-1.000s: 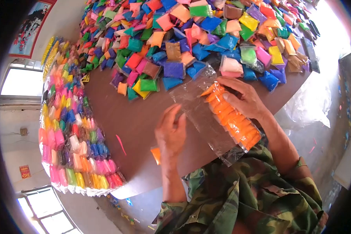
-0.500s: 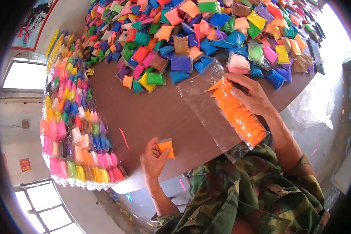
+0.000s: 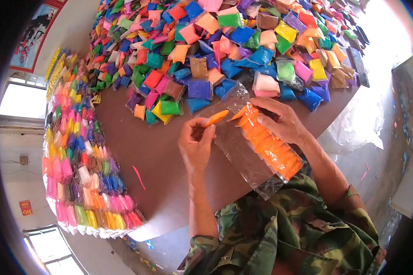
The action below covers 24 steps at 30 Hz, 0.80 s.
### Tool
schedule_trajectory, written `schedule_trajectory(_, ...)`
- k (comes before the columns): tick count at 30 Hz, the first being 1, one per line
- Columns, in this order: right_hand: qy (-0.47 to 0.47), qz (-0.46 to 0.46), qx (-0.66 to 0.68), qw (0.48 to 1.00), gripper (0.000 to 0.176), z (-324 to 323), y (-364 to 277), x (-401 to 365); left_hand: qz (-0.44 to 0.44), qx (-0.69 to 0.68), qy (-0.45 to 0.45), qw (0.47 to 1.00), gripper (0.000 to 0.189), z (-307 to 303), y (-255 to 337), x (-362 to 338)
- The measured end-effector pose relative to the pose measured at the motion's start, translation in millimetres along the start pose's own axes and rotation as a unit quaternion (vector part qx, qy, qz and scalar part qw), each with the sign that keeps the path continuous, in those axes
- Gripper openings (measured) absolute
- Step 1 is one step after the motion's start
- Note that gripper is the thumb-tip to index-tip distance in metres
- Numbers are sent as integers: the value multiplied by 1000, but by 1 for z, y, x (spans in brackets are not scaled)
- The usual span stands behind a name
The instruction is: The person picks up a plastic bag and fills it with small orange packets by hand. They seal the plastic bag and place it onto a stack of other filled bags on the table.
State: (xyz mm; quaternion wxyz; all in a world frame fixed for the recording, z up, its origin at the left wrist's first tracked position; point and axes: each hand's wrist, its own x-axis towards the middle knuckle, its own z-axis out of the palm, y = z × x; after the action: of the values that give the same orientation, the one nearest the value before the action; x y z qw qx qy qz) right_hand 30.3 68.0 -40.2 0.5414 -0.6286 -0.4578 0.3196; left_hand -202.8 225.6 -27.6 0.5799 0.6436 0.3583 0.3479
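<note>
Between the thumb and fingers of my left hand is a small orange packet, seen nearly edge-on. It is close to the open end of a clear plastic bag. Inside that bag lies a row of orange packets, packed side by side. My right hand grips the upper end of the row, thumb on the near side and fingers over the top. The bag's lower end rests against the camouflage jacket at the table's edge.
A large heap of colourful small packets covers the far side of the brown table. Filled clear bags of packets line the left edge. A pink strip lies on the tabletop. White plastic sheeting is at right.
My left hand has carried the orange packet up and to the right, from the table's near edge to beside the bag's opening. My right hand keeps its grip on the bag.
</note>
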Motion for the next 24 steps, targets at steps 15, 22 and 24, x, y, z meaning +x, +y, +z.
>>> schedule_trajectory(15, 4, -42, -72, 997, 53, -1, -2, 1, 112, 234, -47, 965, 29, 31, 1, 19)
schedule_trajectory(22, 12, -53, -93, 994, 54, -2, -5, 2, 173, 282, -78, 940, 29, 37, -7, 27)
schedule_trajectory(24, 8, -59, -107, 992, 54, -2, -3, 3, 156, 307, -70, 936, 29, 37, 1, 22)
